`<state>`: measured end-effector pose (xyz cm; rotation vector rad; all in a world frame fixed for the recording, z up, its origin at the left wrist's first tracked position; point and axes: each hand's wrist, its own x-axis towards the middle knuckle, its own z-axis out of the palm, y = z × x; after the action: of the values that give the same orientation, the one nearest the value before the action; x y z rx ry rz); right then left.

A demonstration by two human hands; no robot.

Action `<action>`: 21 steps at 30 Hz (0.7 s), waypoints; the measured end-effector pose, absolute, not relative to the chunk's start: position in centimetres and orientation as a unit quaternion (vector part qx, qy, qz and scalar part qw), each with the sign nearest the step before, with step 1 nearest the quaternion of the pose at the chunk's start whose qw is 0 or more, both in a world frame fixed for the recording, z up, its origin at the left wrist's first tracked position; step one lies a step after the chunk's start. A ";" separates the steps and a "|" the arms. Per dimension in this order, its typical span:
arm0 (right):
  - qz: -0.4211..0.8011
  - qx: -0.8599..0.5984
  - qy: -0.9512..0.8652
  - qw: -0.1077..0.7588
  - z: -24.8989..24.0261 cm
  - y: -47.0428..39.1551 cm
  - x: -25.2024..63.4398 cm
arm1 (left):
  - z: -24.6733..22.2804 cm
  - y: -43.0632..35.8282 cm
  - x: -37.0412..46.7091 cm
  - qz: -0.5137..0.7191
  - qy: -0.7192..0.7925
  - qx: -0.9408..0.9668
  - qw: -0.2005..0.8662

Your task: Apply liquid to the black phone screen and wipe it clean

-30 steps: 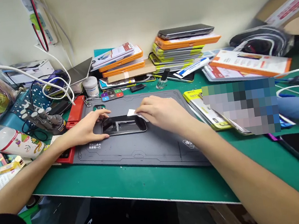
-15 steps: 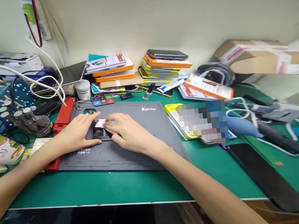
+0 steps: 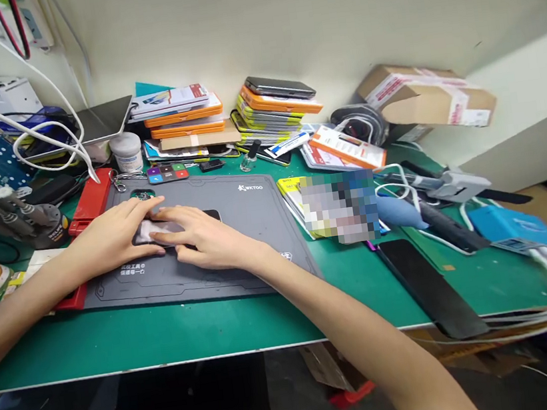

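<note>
A dark phone (image 3: 213, 214) lies on the grey mat (image 3: 252, 235), mostly covered by my hands. My right hand (image 3: 197, 234) presses a crumpled white cloth or tissue (image 3: 146, 232) onto the phone, fingers curled over it. At the phone's left end is my left hand (image 3: 123, 233), its thumb and fingers spread apart around the edge. Whether the left fingertips grip the phone cannot be made out.
Stacked orange and yellow cases (image 3: 268, 108) stand behind the mat, with a white jar (image 3: 126, 153) to their left. A red holder (image 3: 94, 198) and screwdrivers (image 3: 17, 215) are at left. A long black object (image 3: 430, 285) lies at right.
The view has turned right, so things sit further left. The white cloth has moved toward the phone's left end with my right hand, and the phone's right end now shows.
</note>
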<state>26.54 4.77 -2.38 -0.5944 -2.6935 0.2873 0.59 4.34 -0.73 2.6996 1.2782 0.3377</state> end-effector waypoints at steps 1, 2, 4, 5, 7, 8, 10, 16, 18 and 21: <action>0.100 -0.200 -0.957 0.184 -2.3 4.7 26.6 | -0.7 4.3 0.6 0.112 0.423 0.897 0.069; 0.097 -0.195 -0.958 0.185 -2.2 4.7 26.8 | -0.6 4.4 0.6 0.110 0.421 0.898 0.069; 0.082 -0.206 -0.956 0.191 -1.9 4.7 27.1 | -0.6 4.4 0.6 0.107 0.418 0.900 0.064; 0.072 -0.220 -0.953 0.196 -1.7 4.8 27.3 | -0.6 4.5 0.6 0.106 0.420 0.900 0.059; 0.064 -0.249 -0.944 0.206 -1.3 5.3 28.1 | -0.5 4.5 0.6 0.105 0.428 0.896 0.053; 0.073 -0.261 -0.939 0.210 -1.2 5.6 28.6 | -0.5 4.5 0.7 0.103 0.433 0.894 0.053; 0.114 -0.276 -0.930 0.213 -0.9 6.4 29.9 | -0.3 4.5 0.8 0.097 0.444 0.889 0.056; 0.218 -0.319 -0.893 0.232 -1.5 9.1 34.0 | 0.3 4.2 1.1 0.085 0.463 0.879 0.074; 0.244 -0.323 -0.884 0.234 -1.7 9.7 34.7 | 0.5 4.1 1.1 0.084 0.464 0.878 0.081; 0.275 -0.322 -0.875 0.235 -1.9 10.3 35.2 | 0.6 3.9 0.9 0.087 0.462 0.878 0.088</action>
<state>35.20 10.29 -1.88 -0.8832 -2.4002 0.7553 0.94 3.94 0.60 2.6142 1.3765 0.2587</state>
